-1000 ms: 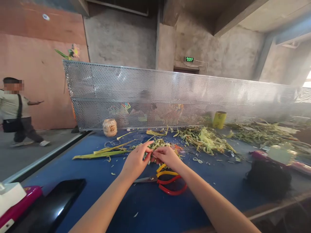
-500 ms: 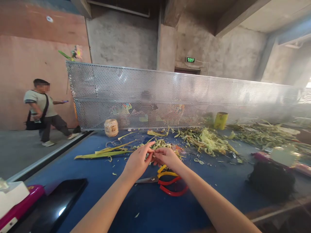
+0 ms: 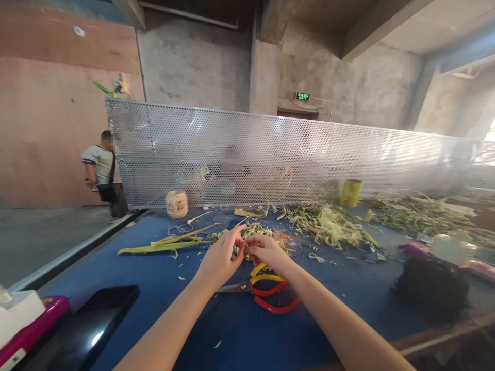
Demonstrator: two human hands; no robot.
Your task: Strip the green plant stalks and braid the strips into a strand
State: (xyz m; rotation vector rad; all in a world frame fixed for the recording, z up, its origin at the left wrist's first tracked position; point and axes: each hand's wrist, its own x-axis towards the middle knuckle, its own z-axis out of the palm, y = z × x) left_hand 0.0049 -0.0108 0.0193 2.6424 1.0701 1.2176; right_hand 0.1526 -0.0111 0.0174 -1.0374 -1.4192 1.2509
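From my seat far away, I see that the fingers have just moved a tiny bit, while my left hand (image 3: pixel 219 259) and right hand (image 3: pixel 266 251) stay over the same spot. To me, that means the small, careful finger work is still going on there. The left pointing finger sticks out above its thumb, and the right fingers are bent in, with the tips of both hands close together. They may be pinching something little, but it is too small and hidden, so I can't tell. The leaf bits (image 3: pixel 258 230) lie in a pile on the blue table (image 3: pixel 232 337), under and just past my fingers. The scissors (image 3: pixel 246 286) still lie near my wrists, with nobody holding them. The big change is far off: the walking person (image 3: pixel 101 164) was well left of the metal screen (image 3: pixel 201 135) before, and is now at its end.
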